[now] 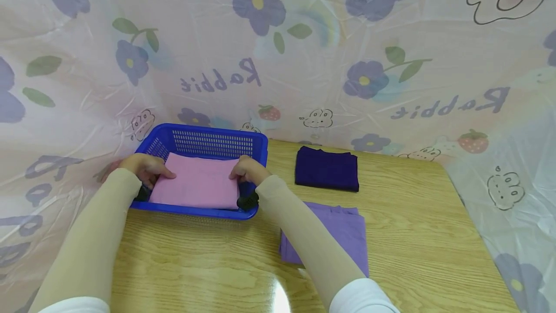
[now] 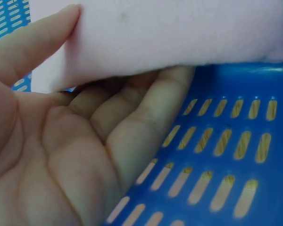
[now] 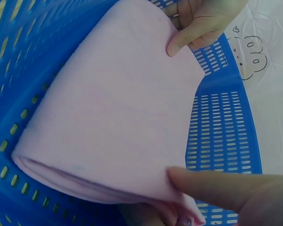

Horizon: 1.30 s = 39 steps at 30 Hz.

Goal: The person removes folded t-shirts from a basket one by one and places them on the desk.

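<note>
A folded pink cloth [image 1: 197,185] lies inside the blue plastic basket [image 1: 182,210], held between both hands. At its left edge my left hand [image 1: 147,167] grips it; in the left wrist view the thumb lies on top and the fingers [image 2: 146,108] go underneath. My right hand [image 1: 250,170] pinches the opposite edge, with the thumb on the upper face and other fingers below, partly hidden by the cloth. The right wrist view shows the cloth's stacked layers [image 3: 75,181] along the near side.
Right of the basket, a folded dark navy cloth [image 1: 326,169] lies on the wooden table [image 1: 417,235]. Nearer, a folded purple cloth [image 1: 343,231] is partly covered by the right forearm. A patterned plastic sheet [image 1: 304,71] hangs behind the table and along its sides.
</note>
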{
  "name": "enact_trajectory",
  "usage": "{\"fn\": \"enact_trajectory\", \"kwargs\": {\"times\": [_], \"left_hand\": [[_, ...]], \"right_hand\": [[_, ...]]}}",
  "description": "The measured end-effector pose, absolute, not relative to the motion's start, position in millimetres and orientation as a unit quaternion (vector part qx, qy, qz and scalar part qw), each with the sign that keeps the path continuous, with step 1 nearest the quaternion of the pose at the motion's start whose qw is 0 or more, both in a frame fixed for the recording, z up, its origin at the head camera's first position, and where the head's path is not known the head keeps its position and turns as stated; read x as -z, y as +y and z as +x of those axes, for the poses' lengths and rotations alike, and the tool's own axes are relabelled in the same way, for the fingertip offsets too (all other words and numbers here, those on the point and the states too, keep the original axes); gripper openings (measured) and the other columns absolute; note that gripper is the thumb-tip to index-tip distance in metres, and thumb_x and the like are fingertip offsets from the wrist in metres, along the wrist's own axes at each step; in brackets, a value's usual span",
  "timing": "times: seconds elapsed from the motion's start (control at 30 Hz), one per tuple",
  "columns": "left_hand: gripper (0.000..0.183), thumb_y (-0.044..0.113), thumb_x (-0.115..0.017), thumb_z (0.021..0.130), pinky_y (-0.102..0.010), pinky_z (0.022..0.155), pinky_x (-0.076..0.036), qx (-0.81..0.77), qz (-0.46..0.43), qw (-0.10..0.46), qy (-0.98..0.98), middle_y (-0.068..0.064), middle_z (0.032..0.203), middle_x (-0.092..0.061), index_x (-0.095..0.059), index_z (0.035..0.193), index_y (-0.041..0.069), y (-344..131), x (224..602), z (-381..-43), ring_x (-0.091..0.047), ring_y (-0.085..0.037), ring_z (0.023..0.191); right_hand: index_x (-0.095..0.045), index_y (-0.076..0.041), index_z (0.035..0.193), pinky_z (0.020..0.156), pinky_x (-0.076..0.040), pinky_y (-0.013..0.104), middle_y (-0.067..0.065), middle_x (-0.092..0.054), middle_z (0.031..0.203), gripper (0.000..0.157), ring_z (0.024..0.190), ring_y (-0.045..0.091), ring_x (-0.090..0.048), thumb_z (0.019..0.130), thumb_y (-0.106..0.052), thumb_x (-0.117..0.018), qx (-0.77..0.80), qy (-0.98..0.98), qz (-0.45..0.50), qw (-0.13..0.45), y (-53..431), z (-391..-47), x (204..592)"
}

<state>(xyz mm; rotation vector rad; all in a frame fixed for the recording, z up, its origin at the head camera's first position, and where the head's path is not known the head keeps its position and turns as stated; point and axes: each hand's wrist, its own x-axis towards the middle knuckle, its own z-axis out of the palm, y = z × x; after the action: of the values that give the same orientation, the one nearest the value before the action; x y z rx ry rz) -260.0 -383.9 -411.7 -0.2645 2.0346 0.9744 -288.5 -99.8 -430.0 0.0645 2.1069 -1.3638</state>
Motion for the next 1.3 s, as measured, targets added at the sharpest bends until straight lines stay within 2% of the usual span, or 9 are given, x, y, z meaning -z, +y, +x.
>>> {"fn": "enact_trajectory", "kwargs": {"times": [0.2,0.43,0.6,0.77,0.87,1.13,1.3], "left_hand": [[0.074,0.018,-0.056,0.102,-0.056,0.098,-0.048,-0.391,-0.107,0.430,0.807,-0.039,0.126,-0.039,-0.006,0.138,-0.022,-383.9,411.7,-260.8,-0.049,-0.047,0.119],[0.052,0.017,-0.052,0.103,-0.049,0.093,-0.052,-0.373,-0.094,0.435,0.814,-0.030,0.113,-0.048,-0.025,0.126,-0.020,-381.8,411.7,-261.0,-0.053,-0.037,0.105],[0.053,0.016,-0.050,0.104,-0.049,0.093,-0.052,-0.376,-0.096,0.437,0.811,-0.031,0.114,-0.046,-0.024,0.129,-0.023,-380.5,407.6,-260.6,-0.051,-0.037,0.107],[0.039,0.013,-0.047,0.105,-0.043,0.087,-0.055,-0.399,-0.098,0.440,0.799,-0.020,0.105,-0.051,-0.032,0.124,-0.018,-379.5,405.9,-260.0,-0.056,-0.029,0.097],[0.031,0.010,-0.045,0.105,-0.042,0.086,-0.055,-0.422,-0.101,0.441,0.786,-0.018,0.103,-0.052,-0.033,0.120,-0.014,-378.9,406.9,-260.0,-0.057,-0.026,0.094],[0.033,0.010,-0.044,0.106,-0.041,0.084,-0.055,-0.414,-0.075,0.436,0.796,-0.018,0.104,-0.050,-0.031,0.121,-0.017,-378.4,404.3,-261.3,-0.056,-0.026,0.094],[0.031,0.012,-0.045,0.106,-0.039,0.084,-0.055,-0.413,-0.065,0.435,0.798,-0.015,0.101,-0.053,-0.032,0.119,-0.013,-376.6,399.7,-259.1,-0.058,-0.023,0.092]], "right_hand": [[-0.061,0.019,0.114,0.092,-0.054,0.041,0.027,-0.063,0.112,0.029,0.108,0.038,-0.064,0.086,0.016,-0.066,0.521,0.783,0.028,0.339,-95.9,-291.6,428.9],[-0.061,0.020,0.101,0.083,-0.056,0.054,0.034,-0.064,0.092,0.013,0.103,0.048,-0.064,0.089,0.014,-0.063,0.524,0.756,0.044,0.391,-94.0,-294.7,425.2],[-0.060,0.017,0.094,0.081,-0.057,0.053,0.029,-0.063,0.082,0.006,0.096,0.045,-0.066,0.089,0.016,-0.062,0.531,0.755,0.037,0.382,-94.7,-293.7,424.5],[-0.059,0.020,0.105,0.081,-0.057,0.054,0.034,-0.065,0.089,0.017,0.096,0.046,-0.067,0.088,0.018,-0.060,0.525,0.769,0.020,0.364,-96.3,-292.8,423.9],[-0.056,0.017,0.110,0.081,-0.057,0.054,0.032,-0.064,0.090,0.022,0.095,0.045,-0.067,0.089,0.018,-0.059,0.524,0.776,0.024,0.351,-97.4,-291.5,423.2],[-0.050,0.010,0.102,0.082,-0.057,0.053,0.027,-0.058,0.086,0.020,0.086,0.041,-0.064,0.087,0.019,-0.059,0.530,0.772,0.006,0.351,-91.4,-291.1,415.2],[-0.046,0.005,0.099,0.083,-0.056,0.054,0.025,-0.057,0.085,0.021,0.084,0.041,-0.063,0.088,0.019,-0.058,0.541,0.758,-0.002,0.365,-85.9,-292.6,409.7]]}}
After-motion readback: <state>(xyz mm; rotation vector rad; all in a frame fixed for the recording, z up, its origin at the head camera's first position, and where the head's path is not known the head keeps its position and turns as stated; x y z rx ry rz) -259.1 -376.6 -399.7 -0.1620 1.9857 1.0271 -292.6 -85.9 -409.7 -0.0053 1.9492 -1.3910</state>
